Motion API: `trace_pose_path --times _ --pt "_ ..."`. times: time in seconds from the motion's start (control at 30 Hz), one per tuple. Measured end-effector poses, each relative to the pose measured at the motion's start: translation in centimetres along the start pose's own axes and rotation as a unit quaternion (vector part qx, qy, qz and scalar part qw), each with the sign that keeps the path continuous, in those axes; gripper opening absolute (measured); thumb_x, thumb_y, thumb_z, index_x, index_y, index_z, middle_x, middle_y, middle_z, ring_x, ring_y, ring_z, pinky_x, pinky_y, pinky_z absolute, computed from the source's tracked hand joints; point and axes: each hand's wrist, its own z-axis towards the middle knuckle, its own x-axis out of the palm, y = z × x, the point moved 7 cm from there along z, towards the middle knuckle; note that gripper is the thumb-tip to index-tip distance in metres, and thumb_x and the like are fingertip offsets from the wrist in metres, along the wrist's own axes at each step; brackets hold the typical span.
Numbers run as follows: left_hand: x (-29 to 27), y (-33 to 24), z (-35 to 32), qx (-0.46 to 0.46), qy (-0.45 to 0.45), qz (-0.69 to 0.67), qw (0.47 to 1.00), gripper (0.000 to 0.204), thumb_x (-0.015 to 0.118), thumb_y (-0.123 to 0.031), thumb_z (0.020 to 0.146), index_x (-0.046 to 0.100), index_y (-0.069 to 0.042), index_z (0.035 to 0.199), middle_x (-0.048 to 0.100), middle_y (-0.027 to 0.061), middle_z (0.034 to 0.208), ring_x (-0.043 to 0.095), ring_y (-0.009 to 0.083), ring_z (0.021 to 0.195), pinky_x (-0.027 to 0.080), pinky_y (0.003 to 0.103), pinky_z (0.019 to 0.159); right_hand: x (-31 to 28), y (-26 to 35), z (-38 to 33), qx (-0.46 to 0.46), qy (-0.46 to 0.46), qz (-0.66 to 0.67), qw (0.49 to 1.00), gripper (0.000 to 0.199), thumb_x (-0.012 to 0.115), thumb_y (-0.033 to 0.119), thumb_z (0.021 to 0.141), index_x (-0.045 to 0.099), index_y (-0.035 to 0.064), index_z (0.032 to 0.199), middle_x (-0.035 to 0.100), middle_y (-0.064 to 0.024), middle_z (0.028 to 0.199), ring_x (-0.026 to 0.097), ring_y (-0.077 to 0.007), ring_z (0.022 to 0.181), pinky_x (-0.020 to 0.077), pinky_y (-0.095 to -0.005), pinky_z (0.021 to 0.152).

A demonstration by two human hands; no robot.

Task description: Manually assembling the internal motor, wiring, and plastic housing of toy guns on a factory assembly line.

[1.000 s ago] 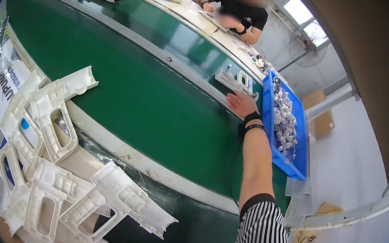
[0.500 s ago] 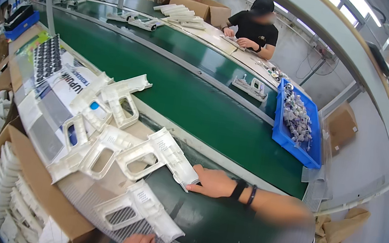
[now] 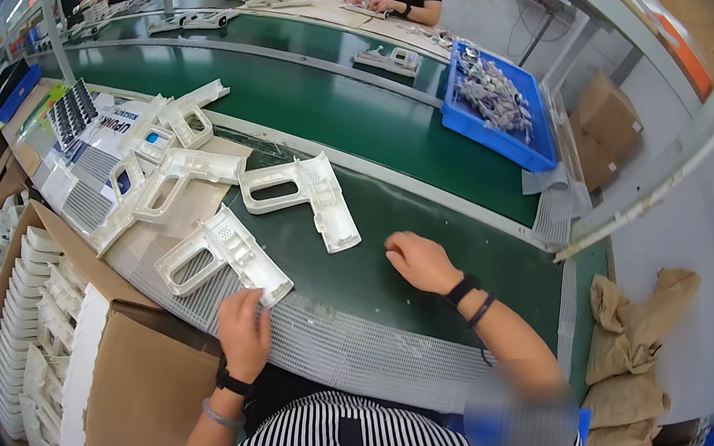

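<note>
Two white gun-shaped plastic housing halves with loop handles lie hollow side up in front of me. My left hand [image 3: 244, 335] has its fingers stretched toward the near housing half [image 3: 236, 253], the fingertips at its lower end; whether they grip it I cannot tell. Farther off, the second housing half [image 3: 324, 200] rests on the green work surface [image 3: 365, 293]. To its right is my right hand [image 3: 424, 264], apart from it, with fingers loosely curled and nothing visible in them. More white housing halves [image 3: 166, 183] lie in an overlapping group on the left.
An open cardboard box [image 3: 143, 385] of stacked white parts stands at lower left. Beyond the work surface run a green conveyor belt [image 3: 302, 97] and a blue tray [image 3: 500, 143] of small parts. Brown sacks [image 3: 631, 353] are at right. Co-workers sit across the belt.
My right hand has let go of the farther housing half and moved off to the right. My left hand has come up to the near one. The head view has shifted.
</note>
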Motion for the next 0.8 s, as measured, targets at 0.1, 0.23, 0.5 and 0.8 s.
trace_pose_path --times 0.1,0.23,0.5,0.8 --pt "0.8 -5.0 -0.5 0.095 0.069 -0.031 0.993 0.043 0.069 -0.005 0.085 0.060 -0.003 0.127 0.060 0.0181 0.127 0.055 0.0387 0.119 0.043 0.046 0.101 -0.3 6.5 0.5 -0.320 -0.154 -0.153 0.922 0.018 0.059 0.015 0.091 0.066 0.0124 0.108 0.068 -0.0095 0.120 0.059 -0.0262 0.124 0.0475 -0.0424 0.097" --pt "2.4 -7.8 -2.0 0.115 0.136 0.021 0.984 0.050 0.073 -0.010 0.081 0.061 -0.004 0.129 0.060 0.0164 0.132 0.052 0.0369 0.124 0.037 0.049 0.107 1.8 6.1 2.2 -0.399 -0.151 -0.293 0.856 0.013 0.061 0.015 0.087 0.071 0.0118 0.094 0.069 -0.0087 0.109 0.060 -0.0257 0.117 0.0468 -0.0406 0.093" --pt "2.7 -8.9 -2.1 0.136 0.179 -0.053 0.973 0.054 0.074 -0.015 0.082 0.058 -0.004 0.133 0.057 0.0167 0.135 0.051 0.0380 0.124 0.036 0.054 0.108 4.1 8.3 -9.3 -0.218 0.053 -0.186 0.957 0.012 0.070 0.020 0.083 0.072 0.0086 0.085 0.070 -0.0098 0.078 0.068 -0.0303 0.087 0.0519 -0.0459 0.074" --pt "8.1 -13.1 -3.6 0.247 0.368 -0.088 0.892 0.072 0.081 -0.035 0.080 0.056 -0.007 0.141 0.056 0.0169 0.138 0.052 0.0378 0.124 0.038 0.051 0.107 2.7 7.9 -20.2 -0.124 -0.030 0.027 0.992 0.039 0.073 0.022 0.088 0.064 0.0069 0.122 0.064 -0.0117 0.118 0.060 -0.0288 0.115 0.0450 -0.0459 0.100"
